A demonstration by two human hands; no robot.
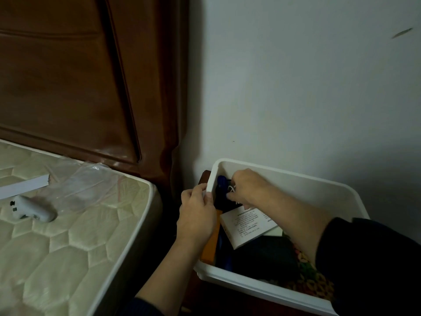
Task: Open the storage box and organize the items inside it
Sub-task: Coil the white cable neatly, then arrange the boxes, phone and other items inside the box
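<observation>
A white plastic storage box [296, 179] stands open by the wall, with no lid on it. My left hand [197, 215] grips the box's left rim. My right hand [247, 187] reaches into the far left corner, fingers closed around a small white cord beside a blue item [221, 182]. Inside the box lie a white printed carton [249, 224], an orange flat box [211, 247] standing along the left wall, dark cloth [266, 256] and a patterned colourful fabric [309, 270].
A bare quilted mattress [68, 242] fills the left, with a white remote-like device [32, 209], a clear plastic bag [84, 185] and a white strip [22, 185] on it. A brown wooden headboard [79, 76] stands behind. A white wall [307, 87] is behind the box.
</observation>
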